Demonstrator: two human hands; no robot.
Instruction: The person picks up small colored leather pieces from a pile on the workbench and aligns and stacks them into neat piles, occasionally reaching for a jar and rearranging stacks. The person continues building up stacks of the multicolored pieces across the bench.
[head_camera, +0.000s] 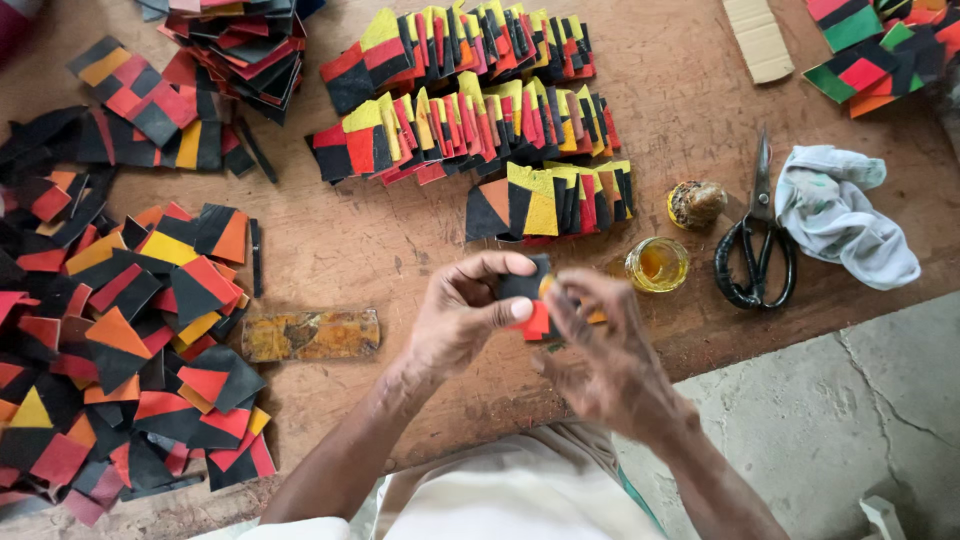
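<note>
Head view looks straight down on a worn wooden bench (330, 260) where a person works with both bare hands over its near edge. Left hand (462, 315) pinches a small patchwork piece (528, 300) of black, red and orange, thumb below and fingers curled over its top, so this grip is closed on the piece. Right hand (600, 350) meets the same piece from the other side; it is blurred, its fingers lie against the red and orange part, and it appears to be closed on it as well. The piece is held in the air above the bench, between the two hands, just in front of the lowest row of finished pieces. Three neat rows of overlapping patches (470, 95) in yellow, red and black lie fanned out further back. A loose heap of patches (120, 340) covers the left part of the bench. Near the left hand lies a flat stained slab (310, 335), yellow and brown. To the right of the hands stands a small open jar (657, 263) of yellowish stuff, with a crusted lid (696, 203) just behind it. Black scissors (757, 235) lie beyond the jar, beside a crumpled pale cloth (840, 215). A concrete floor (850, 420) shows below the bench edge.
</note>
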